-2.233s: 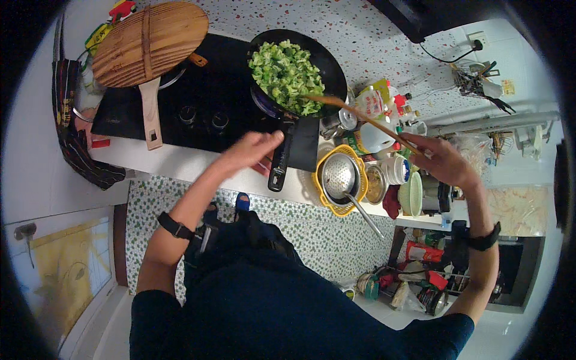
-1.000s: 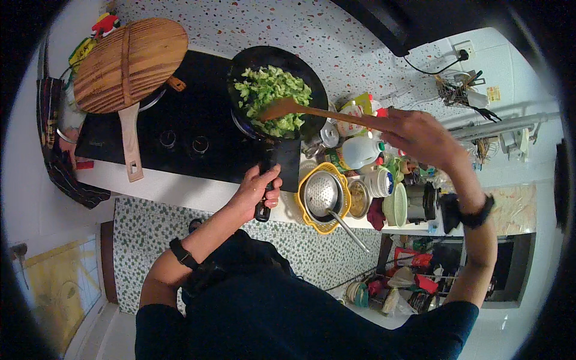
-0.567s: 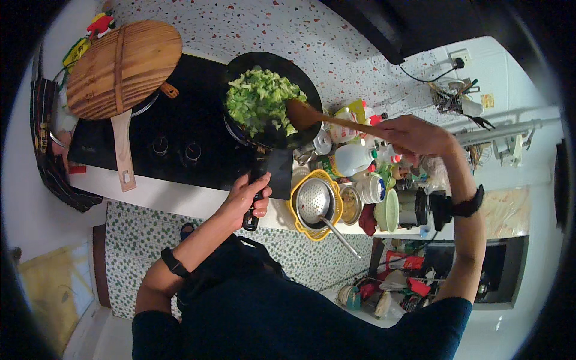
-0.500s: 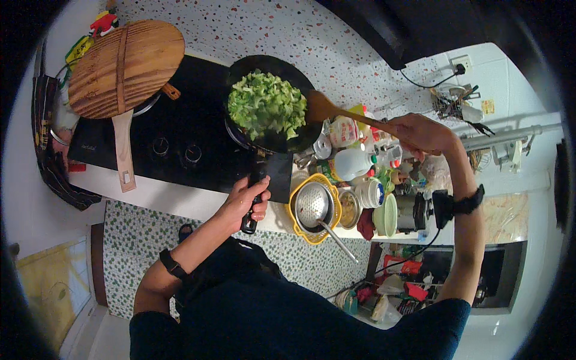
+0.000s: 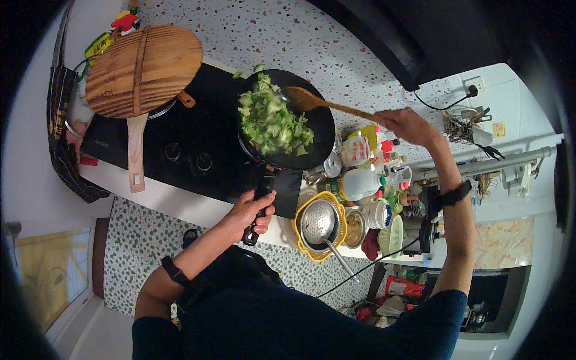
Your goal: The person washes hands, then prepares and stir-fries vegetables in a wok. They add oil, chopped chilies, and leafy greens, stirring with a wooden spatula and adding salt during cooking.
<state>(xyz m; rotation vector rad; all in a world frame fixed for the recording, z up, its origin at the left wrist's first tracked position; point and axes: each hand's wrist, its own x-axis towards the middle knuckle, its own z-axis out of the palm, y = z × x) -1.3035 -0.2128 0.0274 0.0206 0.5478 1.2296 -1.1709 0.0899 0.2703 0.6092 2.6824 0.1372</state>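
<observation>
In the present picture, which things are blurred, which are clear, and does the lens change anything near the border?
Head view: the chopped greens look smeared, probably from motion; head view: the wooden lid is fairly sharp, its grain visible; head view: the corners fall into black, and the range hood has a curved-looking edge.

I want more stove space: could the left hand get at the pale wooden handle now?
Probably yes, after letting go: the left hand grips the black wok handle. The pale wooden handle juts past the edge of the stove, uncovered.
</observation>
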